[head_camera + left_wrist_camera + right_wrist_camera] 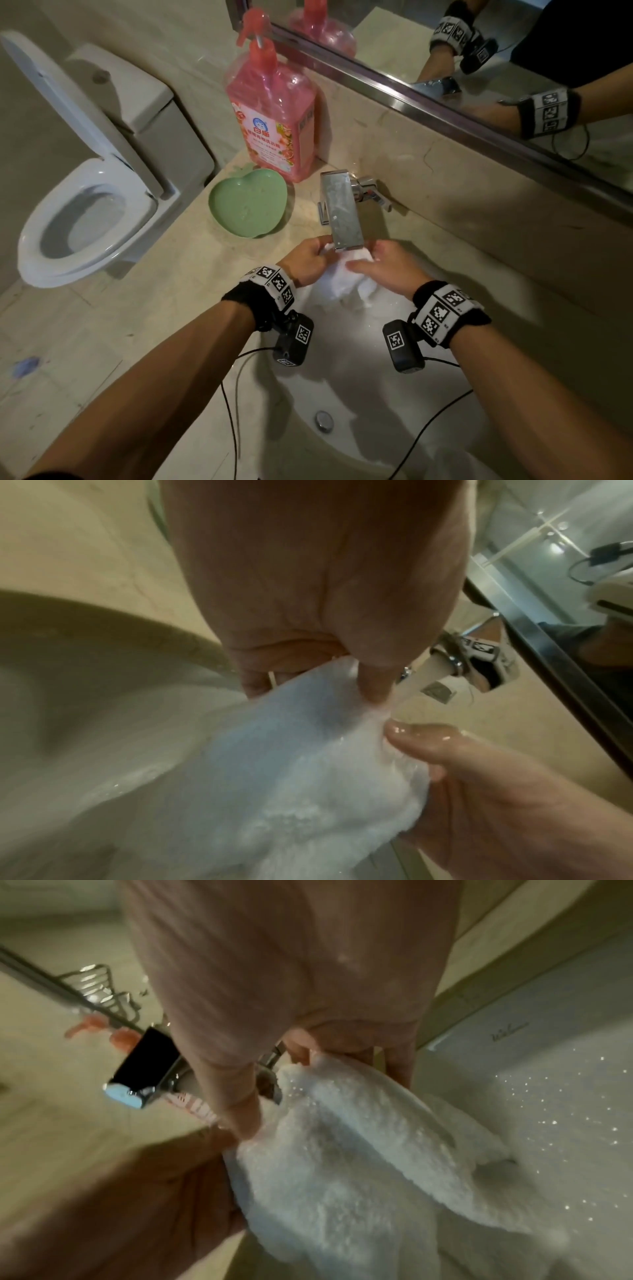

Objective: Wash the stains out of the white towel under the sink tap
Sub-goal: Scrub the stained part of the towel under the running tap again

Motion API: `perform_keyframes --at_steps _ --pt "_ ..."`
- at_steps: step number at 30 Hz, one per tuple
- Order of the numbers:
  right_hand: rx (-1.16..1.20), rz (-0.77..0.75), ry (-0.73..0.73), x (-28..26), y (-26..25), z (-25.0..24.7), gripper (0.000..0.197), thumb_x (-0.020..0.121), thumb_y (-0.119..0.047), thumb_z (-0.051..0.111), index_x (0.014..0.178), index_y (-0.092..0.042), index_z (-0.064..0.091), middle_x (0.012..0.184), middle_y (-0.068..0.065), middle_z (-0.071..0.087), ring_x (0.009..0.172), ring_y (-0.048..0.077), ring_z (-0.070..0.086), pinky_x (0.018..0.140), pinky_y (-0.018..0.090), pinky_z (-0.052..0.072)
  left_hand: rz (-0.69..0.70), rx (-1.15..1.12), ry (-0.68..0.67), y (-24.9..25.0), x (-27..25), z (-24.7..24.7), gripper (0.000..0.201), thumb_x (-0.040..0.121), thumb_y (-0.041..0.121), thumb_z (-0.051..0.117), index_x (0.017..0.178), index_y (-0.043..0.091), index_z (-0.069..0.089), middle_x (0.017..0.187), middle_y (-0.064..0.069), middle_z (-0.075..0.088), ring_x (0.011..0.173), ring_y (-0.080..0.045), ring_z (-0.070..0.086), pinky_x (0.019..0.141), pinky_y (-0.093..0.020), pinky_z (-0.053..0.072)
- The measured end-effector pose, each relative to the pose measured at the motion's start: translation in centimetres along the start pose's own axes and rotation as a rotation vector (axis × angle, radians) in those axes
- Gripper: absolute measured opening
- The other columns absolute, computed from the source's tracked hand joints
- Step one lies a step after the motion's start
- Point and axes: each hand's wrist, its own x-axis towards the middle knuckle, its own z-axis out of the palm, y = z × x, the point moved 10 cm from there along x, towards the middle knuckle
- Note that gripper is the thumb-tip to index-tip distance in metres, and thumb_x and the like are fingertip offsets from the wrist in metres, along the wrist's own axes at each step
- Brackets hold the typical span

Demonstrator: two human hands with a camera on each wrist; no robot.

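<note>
The white towel (337, 279) hangs bunched and wet under the end of the flat chrome tap (342, 209), above the sink basin (363, 387). My left hand (308, 257) grips its upper left part, thumb and fingers pinching the cloth (308, 764). My right hand (383, 267) grips the right part, fingers curled into the folds (342, 1150). Both thumbs meet near the top edge of the towel. Water droplets speckle the basin wall (565, 1110). I see no stain on the visible cloth.
A pink pump bottle of detergent (274, 120) and a green heart-shaped dish (248, 204) stand on the counter left of the tap. A toilet (85, 205) sits at the far left. A mirror (513, 51) lines the wall. The drain plug (323, 419) lies low in the basin.
</note>
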Motion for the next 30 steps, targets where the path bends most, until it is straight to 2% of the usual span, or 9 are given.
perform_keyframes --at_steps 3,6,9,15,18,20,24,27,30 --pt "-0.088 -0.035 -0.015 0.0 -0.4 0.8 0.025 0.087 -0.036 0.075 0.106 -0.019 0.075 0.095 -0.001 0.076 0.091 0.013 0.071 0.083 0.04 0.059 0.018 0.015 -0.06 1.2 0.0 0.8 0.029 0.095 0.036 0.059 0.123 0.03 0.065 0.118 0.007 0.068 0.107 -0.01 0.063 0.096 -0.031 0.049" --pt "-0.016 -0.048 0.019 0.3 -0.9 0.8 0.005 0.092 -0.029 0.069 0.094 -0.031 0.074 0.067 -0.017 0.069 0.063 -0.002 0.062 0.062 0.022 0.05 0.027 -0.005 -0.014 1.6 0.0 0.0 0.04 0.091 0.035 0.059 0.127 0.017 0.062 0.121 -0.002 0.067 0.11 -0.021 0.063 0.099 -0.04 0.05" --pt "0.079 -0.021 0.087 0.7 -0.6 0.2 0.01 0.096 -0.025 0.063 0.101 -0.025 0.072 0.09 -0.003 0.075 0.086 0.016 0.071 0.08 0.041 0.059 -0.07 -0.01 -0.004 -0.2 0.0 -0.5 0.03 0.098 0.03 0.052 0.12 0.013 0.062 0.124 -0.006 0.064 0.114 -0.026 0.06 0.106 -0.044 0.044" --pt "0.014 -0.01 -0.039 0.3 -0.1 1.2 0.043 0.089 -0.052 0.069 0.123 -0.024 0.069 0.112 -0.001 0.073 0.101 0.02 0.069 0.091 0.046 0.057 0.029 0.245 -0.018 0.2 -0.8 -0.1 0.027 0.102 0.021 0.044 0.12 0.018 0.063 0.109 -0.006 0.069 0.097 -0.024 0.064 0.09 -0.039 0.052" --pt "-0.067 -0.02 -0.063 0.2 0.1 1.3 0.044 0.091 -0.051 0.066 0.098 -0.009 0.072 0.075 0.002 0.064 0.065 0.021 0.056 0.068 0.04 0.05 0.01 0.24 -0.005 0.1 -0.6 -0.1 0.027 0.1 0.024 0.045 0.12 0.019 0.061 0.111 -0.004 0.069 0.098 -0.022 0.064 0.091 -0.041 0.052" --pt "-0.081 -0.031 -0.032 0.3 0.0 0.8 0.024 0.096 -0.043 0.062 0.087 -0.022 0.067 0.064 0.001 0.052 0.058 0.012 0.048 0.059 0.038 0.046 -0.054 0.167 -0.004 -0.5 -0.4 -0.3 0.031 0.098 0.027 0.047 0.125 0.014 0.056 0.116 -0.006 0.066 0.105 -0.024 0.063 0.096 -0.046 0.05" --pt "0.042 0.009 0.095 0.5 0.4 -0.4 0.03 0.099 -0.043 0.057 0.11 -0.016 0.065 0.091 0.018 0.066 0.079 0.024 0.061 0.073 0.046 0.055 -0.107 0.099 -0.073 -1.1 0.1 0.6 0.038 0.099 0.022 0.047 0.136 0.015 0.052 0.132 -0.007 0.059 0.116 -0.022 0.056 0.103 -0.038 0.043" --pt "0.08 0.036 0.163 0.5 0.8 -1.6 0.062 0.091 -0.058 0.062 0.131 -0.01 0.058 0.106 0.005 0.067 0.09 0.018 0.062 0.07 0.029 0.048 -0.079 0.3 -0.069 -1.1 0.1 0.4 0.035 0.102 0.034 0.042 0.132 0.024 0.057 0.122 -0.004 0.065 0.099 -0.016 0.058 0.087 -0.027 0.04" --pt "-0.08 0.004 0.065 0.2 0.6 -0.6 0.056 0.084 -0.06 0.07 0.124 -0.023 0.062 0.114 -0.012 0.065 0.1 0.012 0.064 0.072 0.025 0.05 0.015 0.262 -0.064 0.5 0.1 0.4 0.029 0.1 0.037 0.045 0.12 0.029 0.064 0.112 0.004 0.069 0.097 -0.015 0.064 0.082 -0.026 0.048"
